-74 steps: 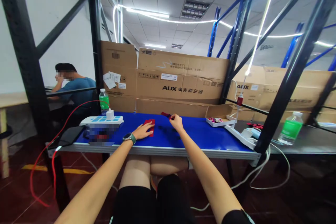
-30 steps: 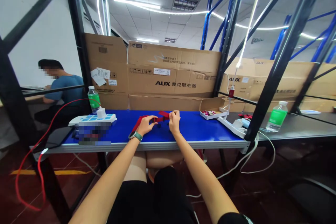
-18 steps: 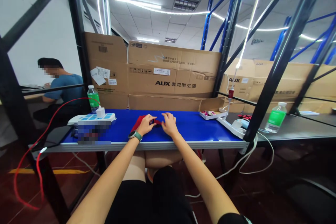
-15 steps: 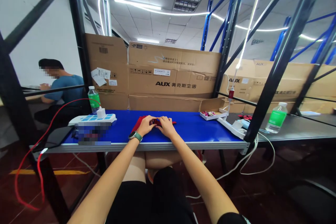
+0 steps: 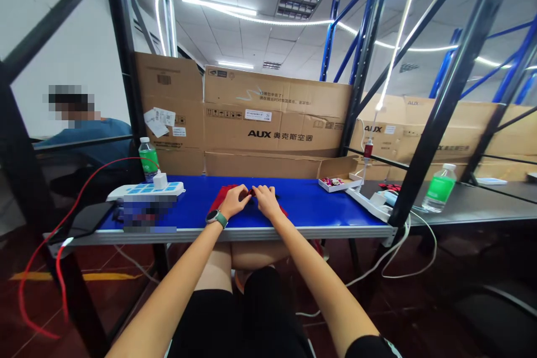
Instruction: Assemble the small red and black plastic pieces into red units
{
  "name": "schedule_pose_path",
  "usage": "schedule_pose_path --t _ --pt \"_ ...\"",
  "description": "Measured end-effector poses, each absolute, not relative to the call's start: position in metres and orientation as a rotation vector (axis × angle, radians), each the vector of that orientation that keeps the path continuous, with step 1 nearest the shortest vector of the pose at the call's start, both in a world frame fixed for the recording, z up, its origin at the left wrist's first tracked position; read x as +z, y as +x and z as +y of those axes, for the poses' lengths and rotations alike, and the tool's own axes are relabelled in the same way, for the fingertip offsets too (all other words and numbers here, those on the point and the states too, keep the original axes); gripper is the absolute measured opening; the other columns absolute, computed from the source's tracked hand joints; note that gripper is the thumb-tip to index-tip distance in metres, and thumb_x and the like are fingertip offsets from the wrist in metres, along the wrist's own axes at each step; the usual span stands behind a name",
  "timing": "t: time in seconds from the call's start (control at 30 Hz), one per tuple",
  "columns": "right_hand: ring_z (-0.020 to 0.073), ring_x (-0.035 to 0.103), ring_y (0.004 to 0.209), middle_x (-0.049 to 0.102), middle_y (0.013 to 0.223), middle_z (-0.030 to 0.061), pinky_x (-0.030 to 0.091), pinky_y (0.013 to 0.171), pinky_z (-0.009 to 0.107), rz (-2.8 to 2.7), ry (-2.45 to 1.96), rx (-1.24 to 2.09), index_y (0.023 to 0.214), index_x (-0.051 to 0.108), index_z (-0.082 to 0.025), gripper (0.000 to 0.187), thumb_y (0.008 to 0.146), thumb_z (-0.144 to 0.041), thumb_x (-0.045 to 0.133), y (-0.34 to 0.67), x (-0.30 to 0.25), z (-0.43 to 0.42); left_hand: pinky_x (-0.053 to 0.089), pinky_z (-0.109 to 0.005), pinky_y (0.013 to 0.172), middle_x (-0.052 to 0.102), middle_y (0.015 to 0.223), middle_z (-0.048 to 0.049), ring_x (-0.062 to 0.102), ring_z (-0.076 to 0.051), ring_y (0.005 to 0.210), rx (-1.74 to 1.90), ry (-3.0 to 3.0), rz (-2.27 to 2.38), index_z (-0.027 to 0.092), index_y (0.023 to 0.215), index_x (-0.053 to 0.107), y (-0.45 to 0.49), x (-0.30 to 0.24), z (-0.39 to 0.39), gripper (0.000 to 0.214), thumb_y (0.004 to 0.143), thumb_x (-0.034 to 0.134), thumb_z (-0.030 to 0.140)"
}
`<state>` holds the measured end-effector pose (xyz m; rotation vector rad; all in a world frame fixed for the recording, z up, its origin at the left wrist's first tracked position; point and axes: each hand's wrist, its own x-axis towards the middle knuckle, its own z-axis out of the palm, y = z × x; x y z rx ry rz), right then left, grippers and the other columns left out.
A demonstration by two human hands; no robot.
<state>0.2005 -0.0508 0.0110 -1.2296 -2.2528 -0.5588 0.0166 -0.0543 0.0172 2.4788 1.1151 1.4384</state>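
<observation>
Close together over the blue tabletop (image 5: 310,201), both my hands are pinched at a red, cloth-like piece (image 5: 218,199). My left hand (image 5: 235,200), with a green-strapped watch at the wrist, has its thumb and fingers closed towards the right. My right hand (image 5: 267,201) meets it from the other side, fingers bent and closed. Between the fingertips shows a small dark and red bit, too covered to name. Red material shows left of my left hand and a sliver by my right hand; the rest lies hidden under them.
A white open box (image 5: 340,182) of small red items stands at the right back. Power strips (image 5: 146,190) lie at left and right, with a red cable looping off the left edge. Bottles (image 5: 148,158) stand at both sides. A cardboard wall (image 5: 277,117) closes the back. A person sits at left.
The red strip that stuck out right of my right hand has swung down and nearer, beside that hand. My hands stay nearly in place. The person at left has leaned lower.
</observation>
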Motion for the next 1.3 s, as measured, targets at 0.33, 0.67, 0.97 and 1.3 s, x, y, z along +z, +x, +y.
schedule_pose_path --t 0.33,0.67,0.97,1.3 --pt "0.0289 0.046 0.104 0.059 0.113 0.0136 0.028 0.093 0.043 -2.277 -1.123 -0.609 0.126 0.057 -0.019 0.039 0.096 -0.044 0.050 0.195 0.021 -0.069 0.036 -0.028 0.062 0.057 0.067 0.0007 0.050 -0.015 0.062 1.346 2.544 1.301 0.021 0.071 0.052 0.014 0.013 -0.049 0.017 0.087 0.048 0.025" --pt "0.0245 0.052 0.096 0.062 0.105 0.0120 0.025 0.091 0.040 -1.974 -1.337 -0.623 0.112 0.059 -0.017 0.024 0.101 -0.035 0.046 0.205 0.019 -0.062 0.038 -0.027 0.068 0.059 0.070 -0.0013 0.055 -0.016 0.066 1.875 2.145 1.525 0.020 0.078 0.054 0.000 0.016 -0.041 0.024 0.094 0.037 0.021" --pt "0.0259 0.053 0.096 0.065 0.101 0.0131 0.026 0.091 0.041 -2.201 -1.184 -0.735 0.114 0.060 -0.016 0.032 0.101 -0.043 0.047 0.200 0.018 -0.064 0.042 -0.027 0.066 0.066 0.078 -0.0014 0.055 -0.015 0.064 1.470 2.463 1.255 0.020 0.083 0.060 0.011 0.014 -0.049 0.022 0.091 0.056 0.040" --pt "0.0243 0.054 0.092 0.067 0.089 0.0099 0.025 0.091 0.040 -1.999 -1.316 -0.684 0.102 0.066 -0.018 0.032 0.097 -0.045 0.050 0.203 0.018 -0.061 0.044 -0.032 0.076 0.056 0.079 -0.0040 0.055 -0.019 0.076 2.116 2.053 1.542 0.022 0.082 0.048 0.000 0.017 -0.040 0.015 0.096 0.045 0.028"
